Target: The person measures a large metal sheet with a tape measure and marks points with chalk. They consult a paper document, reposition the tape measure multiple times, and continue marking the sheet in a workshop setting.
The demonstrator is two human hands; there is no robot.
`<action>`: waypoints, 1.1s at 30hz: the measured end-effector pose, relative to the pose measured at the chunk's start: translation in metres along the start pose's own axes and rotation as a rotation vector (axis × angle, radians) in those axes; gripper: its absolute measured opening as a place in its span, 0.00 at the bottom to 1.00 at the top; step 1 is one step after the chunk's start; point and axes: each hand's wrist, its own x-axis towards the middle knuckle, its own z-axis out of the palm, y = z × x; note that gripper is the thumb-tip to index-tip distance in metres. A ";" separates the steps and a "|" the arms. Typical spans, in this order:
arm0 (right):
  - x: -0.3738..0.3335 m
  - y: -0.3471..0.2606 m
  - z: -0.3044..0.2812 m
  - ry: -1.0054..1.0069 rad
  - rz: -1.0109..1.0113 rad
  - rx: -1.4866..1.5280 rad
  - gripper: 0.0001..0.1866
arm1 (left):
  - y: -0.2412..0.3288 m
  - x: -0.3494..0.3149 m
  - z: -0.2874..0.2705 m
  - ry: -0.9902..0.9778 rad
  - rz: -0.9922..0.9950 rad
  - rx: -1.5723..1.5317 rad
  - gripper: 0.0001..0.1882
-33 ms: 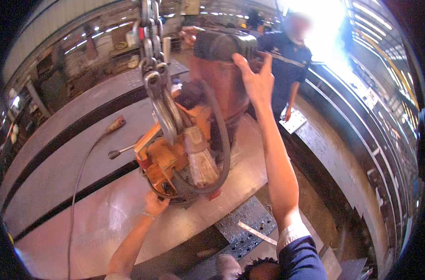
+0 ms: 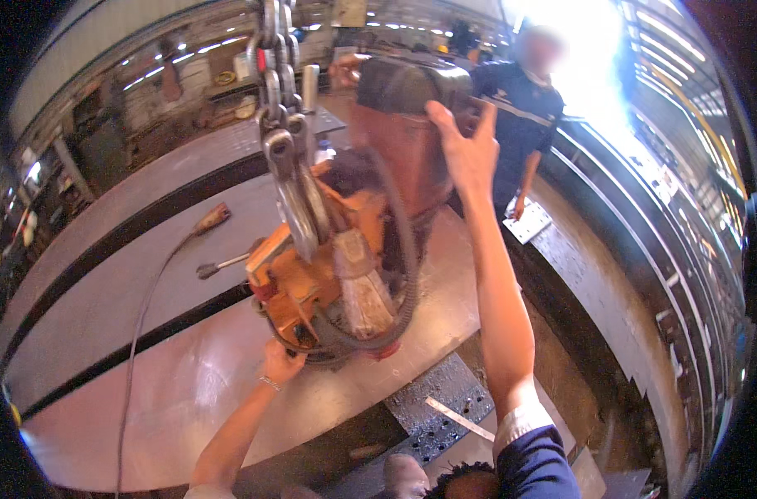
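Note:
An orange drill-like machine (image 2: 291, 283) with a large reddish body (image 2: 408, 154) and a black cap (image 2: 416, 83) hangs from a steel chain (image 2: 279, 75) by a shackle (image 2: 299, 208). A dark hose (image 2: 412, 274) loops around its front. My left hand (image 2: 280, 363) has its fingers closed on the machine's lower edge, beside the dark cable there; its fingertips are partly hidden. High on the right, my right hand (image 2: 470, 150) is spread with its fingertips against the side of the black cap. Another person's hand (image 2: 345, 71) shows at the cap's far left side.
Beneath the machine lies a wide metal plate (image 2: 170, 407). A corded tool or plug (image 2: 212, 218) rests on the plate behind it. A person in dark clothes (image 2: 520, 108) stands beyond, right of the machine. Nearer are a drilled plate (image 2: 462, 382) and a pale strip (image 2: 457, 417). Long steel beams (image 2: 603, 308) run along the right.
The machine, chain and background all sit slightly further right in the picture. Both my hands keep their places on the machine.

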 end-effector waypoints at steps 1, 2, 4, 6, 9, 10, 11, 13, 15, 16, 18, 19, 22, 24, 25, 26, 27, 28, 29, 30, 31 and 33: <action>-0.007 -0.010 -0.006 0.019 -0.011 0.029 0.50 | -0.001 -0.004 0.001 -0.057 -0.077 -0.097 0.17; -0.012 -0.020 -0.013 0.037 -0.020 0.060 0.45 | -0.001 -0.007 0.003 -0.075 -0.085 -0.058 0.19; -0.011 -0.013 -0.018 0.083 -0.034 0.046 0.41 | 0.000 -0.006 0.010 -0.119 -0.086 0.010 0.22; -0.012 -0.008 -0.024 0.084 -0.066 0.085 0.41 | -0.003 -0.012 0.009 -0.139 -0.006 0.091 0.27; -0.021 -0.011 -0.037 0.030 -0.022 0.074 0.38 | 0.001 -0.011 0.009 -0.128 0.047 0.114 0.28; -0.024 -0.014 -0.040 0.034 -0.026 0.078 0.38 | 0.001 -0.012 0.006 -0.139 0.038 0.138 0.28; -0.026 -0.016 -0.042 0.038 -0.030 0.083 0.38 | 0.001 -0.013 0.004 -0.150 0.029 0.162 0.28; -0.030 -0.016 -0.049 0.042 -0.031 0.095 0.39 | -0.003 -0.014 0.000 -0.164 0.104 0.204 0.27; -0.027 -0.013 -0.050 0.035 -0.031 0.108 0.39 | 0.002 -0.013 -0.005 -0.229 0.093 0.230 0.27; -0.028 -0.013 -0.054 0.014 -0.016 0.106 0.40 | 0.009 -0.010 -0.005 -0.285 0.044 0.233 0.27; -0.029 -0.016 -0.057 -0.031 0.013 0.115 0.40 | 0.013 -0.005 -0.012 -0.330 0.057 0.245 0.26; -0.028 -0.016 -0.053 -0.022 0.009 0.116 0.41 | 0.011 -0.003 -0.017 -0.319 0.120 0.254 0.26; -0.024 -0.014 -0.041 0.004 0.004 0.103 0.42 | -0.004 0.005 -0.039 -0.467 0.089 0.266 0.28; -0.024 -0.011 -0.039 0.021 0.009 0.055 0.42 | -0.002 0.017 -0.055 -0.618 0.033 0.225 0.31; -0.023 -0.007 -0.043 0.021 0.015 0.049 0.41 | 0.016 0.030 -0.066 -0.693 0.029 0.177 0.34; -0.022 -0.006 -0.046 0.022 0.020 0.051 0.41 | 0.032 0.043 -0.079 -0.766 0.025 0.136 0.36; -0.023 -0.008 -0.046 0.020 0.028 0.062 0.41 | 0.041 0.049 -0.092 -0.829 -0.005 0.186 0.38; -0.025 -0.012 -0.044 0.025 0.036 0.081 0.41 | 0.047 0.054 -0.102 -0.892 -0.039 0.234 0.40; -0.028 -0.015 -0.043 0.031 0.045 0.101 0.40 | 0.052 0.060 -0.113 -0.954 -0.073 0.282 0.42; -0.029 -0.018 -0.045 0.038 0.051 0.112 0.40 | 0.060 0.068 -0.122 -1.031 -0.089 0.338 0.42; -0.031 -0.020 -0.045 0.030 0.050 0.123 0.40 | 0.069 0.078 -0.134 -1.109 -0.106 0.398 0.42; -0.032 -0.019 -0.048 0.013 0.045 0.129 0.39 | 0.108 0.109 -0.162 -1.117 -0.181 0.433 0.43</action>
